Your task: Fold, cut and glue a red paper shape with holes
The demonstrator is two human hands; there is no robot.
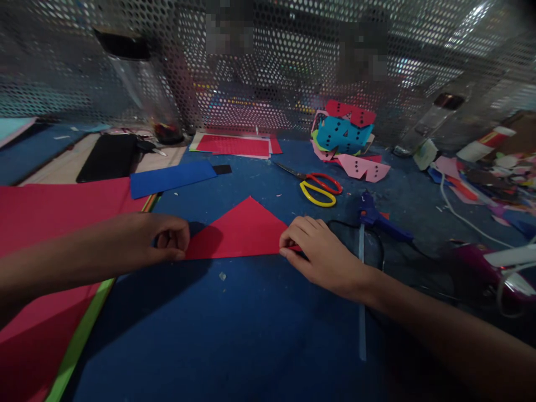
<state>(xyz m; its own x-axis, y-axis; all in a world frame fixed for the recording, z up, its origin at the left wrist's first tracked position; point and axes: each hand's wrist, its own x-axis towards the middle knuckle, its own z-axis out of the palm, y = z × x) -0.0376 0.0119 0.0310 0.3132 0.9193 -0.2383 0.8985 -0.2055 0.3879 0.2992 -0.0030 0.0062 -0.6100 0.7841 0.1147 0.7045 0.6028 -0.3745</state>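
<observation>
A red paper triangle (243, 231) lies flat on the blue table top (234, 329), its long edge toward me. My left hand (161, 237) is curled closed and pinches the triangle's left corner. My right hand (318, 248) pinches the right corner with fingers pressed together. The paper stretches between the two hands.
Red and green sheets (46, 223) lie at the left, with a blue strip (171, 177) and a black phone (109, 156) behind. Red-and-yellow scissors (320, 187), a blue glue gun (371, 215), a pile of punched paper shapes (345, 139) and scraps (481, 173) lie right. A perforated metal screen (268, 67) closes the back.
</observation>
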